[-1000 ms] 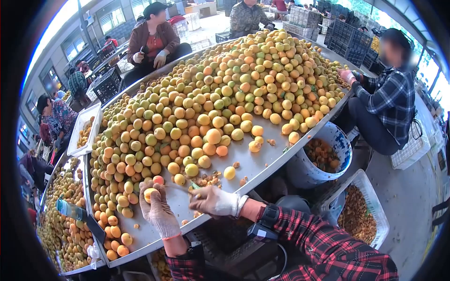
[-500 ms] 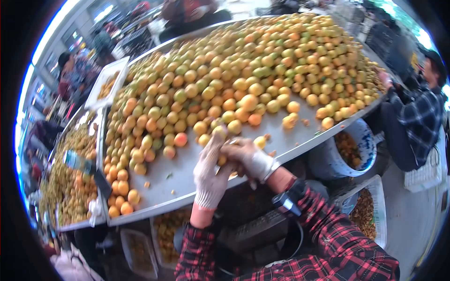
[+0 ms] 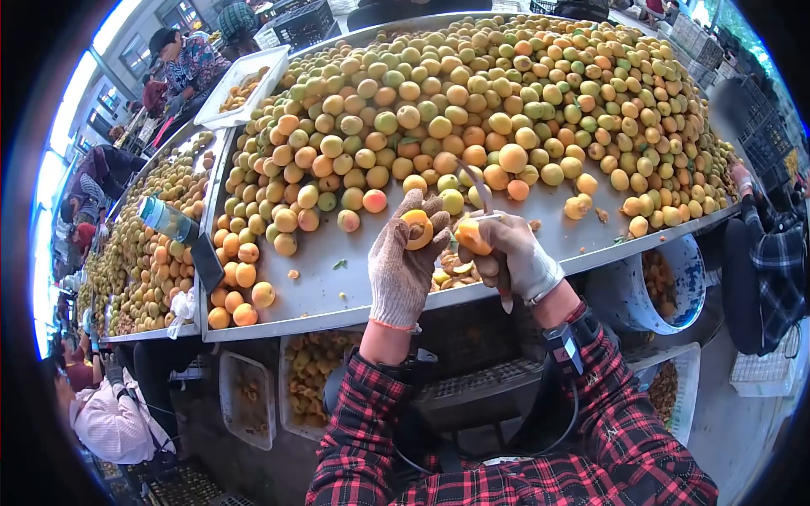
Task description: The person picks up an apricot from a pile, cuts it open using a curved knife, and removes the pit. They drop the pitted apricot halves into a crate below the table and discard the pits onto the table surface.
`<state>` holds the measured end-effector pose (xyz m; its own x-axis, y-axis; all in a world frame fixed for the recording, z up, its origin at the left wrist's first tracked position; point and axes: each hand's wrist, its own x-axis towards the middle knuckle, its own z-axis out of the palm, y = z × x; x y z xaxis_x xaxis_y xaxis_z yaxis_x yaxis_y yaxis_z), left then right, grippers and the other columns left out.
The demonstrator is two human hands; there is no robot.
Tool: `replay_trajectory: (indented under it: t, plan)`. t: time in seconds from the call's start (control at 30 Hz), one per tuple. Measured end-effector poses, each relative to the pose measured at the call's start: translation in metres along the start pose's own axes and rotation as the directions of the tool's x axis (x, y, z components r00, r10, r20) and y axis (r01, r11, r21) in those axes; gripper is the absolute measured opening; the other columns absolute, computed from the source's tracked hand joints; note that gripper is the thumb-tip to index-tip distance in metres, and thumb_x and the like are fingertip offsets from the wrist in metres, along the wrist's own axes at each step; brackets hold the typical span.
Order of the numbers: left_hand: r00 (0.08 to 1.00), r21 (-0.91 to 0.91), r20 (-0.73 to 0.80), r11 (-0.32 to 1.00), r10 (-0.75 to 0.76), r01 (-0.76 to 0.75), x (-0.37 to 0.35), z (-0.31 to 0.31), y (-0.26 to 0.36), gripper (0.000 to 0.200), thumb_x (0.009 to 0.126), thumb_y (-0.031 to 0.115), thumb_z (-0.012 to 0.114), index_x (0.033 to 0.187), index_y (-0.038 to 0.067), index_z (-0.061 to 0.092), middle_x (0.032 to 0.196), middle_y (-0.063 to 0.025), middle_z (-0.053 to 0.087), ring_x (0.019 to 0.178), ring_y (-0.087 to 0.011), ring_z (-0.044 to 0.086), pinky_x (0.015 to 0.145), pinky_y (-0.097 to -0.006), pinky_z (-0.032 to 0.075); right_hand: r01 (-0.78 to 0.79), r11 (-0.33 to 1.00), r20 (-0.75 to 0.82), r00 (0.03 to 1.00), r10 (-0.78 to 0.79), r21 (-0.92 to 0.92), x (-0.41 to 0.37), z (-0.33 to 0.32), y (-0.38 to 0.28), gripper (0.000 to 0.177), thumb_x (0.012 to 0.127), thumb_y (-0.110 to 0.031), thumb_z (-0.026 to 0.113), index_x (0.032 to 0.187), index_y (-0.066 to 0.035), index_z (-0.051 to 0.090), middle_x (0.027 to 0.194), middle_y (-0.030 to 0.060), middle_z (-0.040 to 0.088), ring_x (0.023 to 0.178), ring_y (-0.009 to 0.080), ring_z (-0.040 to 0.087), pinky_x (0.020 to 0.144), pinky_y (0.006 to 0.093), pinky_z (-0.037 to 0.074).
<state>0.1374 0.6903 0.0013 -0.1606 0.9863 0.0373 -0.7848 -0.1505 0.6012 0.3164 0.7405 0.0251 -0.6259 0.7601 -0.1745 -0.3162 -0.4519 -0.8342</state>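
Observation:
My left hand (image 3: 396, 278), in a knitted glove, holds an apricot half (image 3: 417, 229) with its cut face showing. Beside it, my gloved right hand (image 3: 516, 253) grips a second apricot half (image 3: 472, 236) along with a knife (image 3: 481, 187). The knife's thin curved blade points up toward the fruit, and its handle end shows below the fingers. Both hands are above the front edge of a metal table (image 3: 325, 282). Cut apricot pieces (image 3: 456, 275) are visible between and below the hands. A large heap of whole apricots (image 3: 396, 114) spreads behind them.
A phone-like dark slab (image 3: 206, 263) and a jar (image 3: 166, 218) lie at the left divider. A white tray (image 3: 245, 82) sits behind. Below the table are a blue-stained bucket (image 3: 688, 282) and plastic crates (image 3: 247, 396). A co-worker in plaid (image 3: 772, 261) sits at right.
My hands, close together before, are now apart, each with an apricot half; the knife blade has come into view. The camera view has shifted, so the table appears higher and further right.

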Motion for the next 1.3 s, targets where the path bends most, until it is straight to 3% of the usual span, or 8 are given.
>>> replay_trajectory:
  t: [0.2, 0.33, 0.4, 0.47, 0.73, 0.8, 1.03, 1.3]
  plan:
    - [0.999, -0.030, -0.034, 0.999, 0.021, -0.022, 0.002, -0.006, 0.000, 0.046, 0.103, 0.022, 0.045, 0.138, -0.008, 0.044, 0.130, -0.0218, 0.056, 0.113, -0.0334, 0.061, 0.099, -0.0440, 0.052, 0.003, 0.921, 0.238, 0.966, 0.098, -0.389, -0.009, -0.002, -0.008, 0.036, 0.093, -0.028, 0.055, 0.113, 0.000, 0.067, 0.060, 0.0025, 0.058, 0.047, 0.0077, 0.053, 0.042, 0.0210, 0.040]
    - [0.996, 0.285, -0.007, 0.955, 0.084, -0.079, -0.006, 0.003, -0.006, 0.045, 0.103, 0.019, 0.046, 0.136, -0.011, 0.047, 0.135, -0.0208, 0.055, 0.121, -0.0286, 0.057, 0.105, -0.0386, 0.045, -0.149, 0.914, -0.197, 0.977, 0.078, -0.376, -0.004, 0.010, -0.010, 0.030, 0.095, -0.030, 0.058, 0.105, -0.003, 0.068, 0.058, 0.0041, 0.058, 0.047, 0.0103, 0.056, 0.043, 0.0236, 0.044]
    - [0.995, 0.361, 0.073, 0.929, 0.064, -0.086, -0.007, 0.006, -0.016, 0.048, 0.102, 0.023, 0.046, 0.139, -0.009, 0.045, 0.135, -0.0168, 0.056, 0.127, -0.0262, 0.053, 0.109, -0.0378, 0.040, 0.368, 0.660, 0.166, 0.922, -0.350, -0.655, 0.018, -0.017, 0.032, 0.031, 0.097, -0.034, 0.059, 0.099, -0.005, 0.066, 0.057, 0.0033, 0.058, 0.045, 0.0113, 0.057, 0.038, 0.0244, 0.043]
    - [0.994, 0.420, 0.096, 0.903, 0.055, -0.090, -0.008, 0.007, -0.020, 0.048, 0.102, 0.022, 0.046, 0.139, -0.010, 0.045, 0.139, -0.0173, 0.053, 0.130, -0.0266, 0.050, 0.111, -0.0375, 0.037, -0.092, 0.966, -0.126, 0.990, 0.063, -0.240, 0.001, 0.008, 0.017, 0.032, 0.097, -0.038, 0.059, 0.098, -0.006, 0.064, 0.060, 0.0015, 0.058, 0.044, 0.0109, 0.056, 0.036, 0.0235, 0.041]
    - [0.997, 0.504, 0.066, 0.864, -0.045, 0.005, -0.009, 0.003, -0.017, 0.049, 0.105, 0.026, 0.045, 0.140, -0.007, 0.044, 0.140, -0.0155, 0.052, 0.121, -0.0212, 0.055, 0.100, -0.0311, 0.046, -0.134, 0.984, 0.001, 0.991, 0.135, -0.115, -0.005, 0.010, 0.007, 0.032, 0.095, -0.039, 0.060, 0.089, -0.008, 0.060, 0.064, -0.0005, 0.057, 0.047, 0.0077, 0.054, 0.041, 0.0209, 0.042]
    - [0.996, 0.544, 0.065, 0.839, -0.061, 0.016, -0.010, 0.002, -0.016, 0.046, 0.103, 0.025, 0.050, 0.138, -0.004, 0.050, 0.121, -0.0052, 0.062, 0.083, -0.0051, 0.056, 0.068, -0.0165, 0.043, -0.131, 0.984, -0.003, 0.991, 0.132, -0.118, -0.007, 0.012, 0.003, 0.032, 0.094, -0.039, 0.061, 0.087, -0.008, 0.060, 0.063, -0.0005, 0.057, 0.047, 0.0075, 0.054, 0.040, 0.0210, 0.042]
    - [0.995, 0.649, 0.096, 0.756, 0.028, -0.084, -0.008, 0.000, -0.019, 0.051, 0.103, 0.029, 0.052, 0.141, -0.005, 0.046, 0.130, -0.0107, 0.060, 0.086, -0.0081, 0.061, 0.068, -0.0183, 0.049, -0.073, 0.962, -0.035, 0.997, 0.066, -0.263, -0.006, 0.023, -0.002, 0.031, 0.092, -0.037, 0.063, 0.080, -0.008, 0.060, 0.057, -0.0004, 0.053, 0.044, 0.0078, 0.051, 0.038, 0.0217, 0.040]
    - [0.977, 0.698, 0.214, 0.696, 0.017, -0.165, -0.010, 0.016, -0.013, 0.048, 0.100, 0.007, 0.047, 0.146, -0.004, 0.038, 0.150, -0.0169, 0.042, 0.135, -0.0247, 0.043, 0.112, -0.0359, 0.036, 0.026, 0.975, -0.089, 0.995, -0.046, -0.219, -0.002, 0.020, 0.003, 0.024, 0.093, -0.030, 0.064, 0.087, -0.007, 0.065, 0.064, -0.0018, 0.057, 0.048, 0.0057, 0.052, 0.042, 0.0216, 0.041]
